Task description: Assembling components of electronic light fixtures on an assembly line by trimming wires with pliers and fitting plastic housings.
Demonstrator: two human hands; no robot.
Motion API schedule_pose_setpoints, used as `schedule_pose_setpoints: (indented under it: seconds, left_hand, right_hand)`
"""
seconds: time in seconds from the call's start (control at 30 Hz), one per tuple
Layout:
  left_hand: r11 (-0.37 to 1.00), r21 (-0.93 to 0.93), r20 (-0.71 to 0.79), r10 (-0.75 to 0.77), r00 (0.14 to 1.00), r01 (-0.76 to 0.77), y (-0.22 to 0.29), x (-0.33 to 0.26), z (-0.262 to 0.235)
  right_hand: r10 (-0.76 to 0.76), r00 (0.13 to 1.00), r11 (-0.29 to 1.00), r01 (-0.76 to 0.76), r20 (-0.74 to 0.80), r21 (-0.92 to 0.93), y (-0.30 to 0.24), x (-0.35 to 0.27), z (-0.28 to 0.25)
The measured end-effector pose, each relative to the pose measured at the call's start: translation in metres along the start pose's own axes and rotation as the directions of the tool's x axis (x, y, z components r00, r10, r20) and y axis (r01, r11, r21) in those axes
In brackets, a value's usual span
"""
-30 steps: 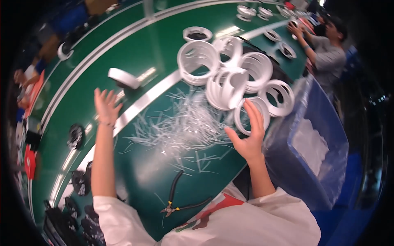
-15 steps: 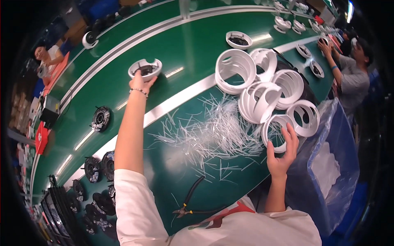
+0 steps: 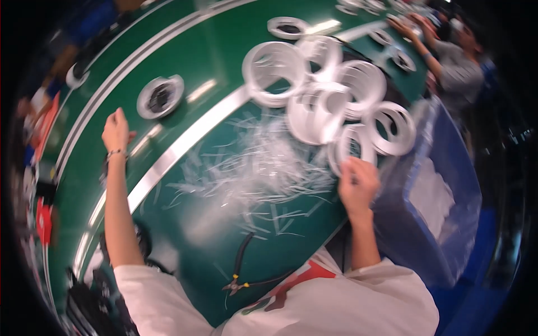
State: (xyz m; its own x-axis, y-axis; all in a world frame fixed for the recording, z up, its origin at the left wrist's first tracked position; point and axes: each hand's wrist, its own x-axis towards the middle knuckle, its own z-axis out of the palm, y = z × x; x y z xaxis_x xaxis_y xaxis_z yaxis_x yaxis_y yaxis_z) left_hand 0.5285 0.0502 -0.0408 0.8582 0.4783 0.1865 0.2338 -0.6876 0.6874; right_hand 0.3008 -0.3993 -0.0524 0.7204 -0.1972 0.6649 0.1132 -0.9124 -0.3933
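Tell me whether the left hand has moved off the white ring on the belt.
Yes. The left hand has drawn back toward the person; the ring now lies apart on the green belt.

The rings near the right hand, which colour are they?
White rings, clearest in the head view.

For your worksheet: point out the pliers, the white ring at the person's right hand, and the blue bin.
pliers (image 3: 240, 263): head view, on the black handles.
white ring (image 3: 348, 147): head view, on its rim.
blue bin (image 3: 448, 145): head view, on its wall.
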Motion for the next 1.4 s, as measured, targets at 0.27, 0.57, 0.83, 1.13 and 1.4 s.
schedule_pose_setpoints:
  seconds: [0.27,0.57,0.83,1.13,1.4]
  left_hand:
    - [0.883,0.468,0.067,0.004,0.998,-0.035,-0.11,0.021,-0.076]
    - [0.954,-0.181,0.322,-0.171,0.931,0.238,-0.06,-0.04,-0.072]
    - [0.533,-0.772,0.366,-0.075,0.928,0.347,-0.001,-0.202,-0.126]
    - [0.275,-0.942,0.143,-0.188,0.972,0.192,-0.002,-0.303,-0.1]
    - [0.351,-0.811,0.536,0.126,0.835,0.468,0.002,-0.329,-0.064]
  right_hand:
    - [-0.556,0.83,0.668,0.416,0.042,0.617,-0.099,-0.002,-0.042]
    - [-0.908,0.129,0.416,0.379,0.397,0.827,-0.161,-0.057,0.009]
    - [-0.658,0.223,0.751,0.264,0.719,0.605,-0.182,-0.028,0.025]
    - [-0.382,0.766,0.494,-0.303,0.517,0.815,-0.165,-0.019,0.035]
    - [-0.435,0.704,0.409,-0.401,0.561,0.82,-0.186,-0.02,0.034]
